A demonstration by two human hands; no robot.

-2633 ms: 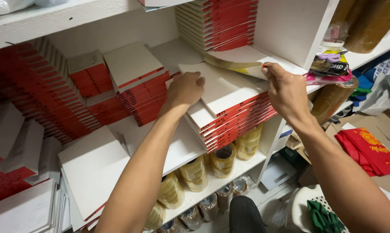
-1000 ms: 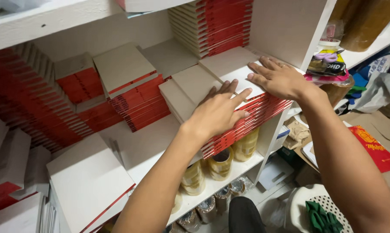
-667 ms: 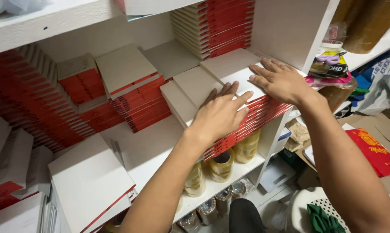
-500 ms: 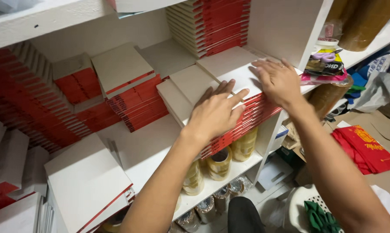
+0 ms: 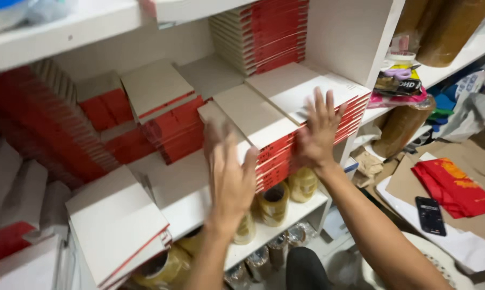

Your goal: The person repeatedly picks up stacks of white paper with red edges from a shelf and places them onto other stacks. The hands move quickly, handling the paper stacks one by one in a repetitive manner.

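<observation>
On the middle shelf (image 5: 194, 201), right of centre, two stacks of flat red-edged boxes sit side by side: a near stack (image 5: 256, 121) and a right stack (image 5: 307, 88) against the white upright. Both look settled and their grey tops lie flat. The red front edges are roughly flush, though the near stack's lower boxes step out a little toward the front. Squaring of these stacks appears largely done, as judged from their even faces; what remains, if anything, is a final press on the front edges.

The left hand (image 5: 232, 177) is raised in front of the near stack, palm toward the red edges, fingers spread and pointing up. It is motion-blurred, so contact with the boxes cannot be confirmed. It grips nothing. The right hand (image 5: 317, 134) is likewise open, fingers splayed upward, palm laid against or just off the front of the right stack. The two hands are apart, one before each stack, and neither clamps anything.

Further left on the shelf stand more red boxes (image 5: 162, 118), some leaning, and a loose pile (image 5: 116, 220) at the near left edge. Tape rolls (image 5: 274, 203) sit on the shelf below. A phone (image 5: 429, 215) lies on white paper, lower right.
</observation>
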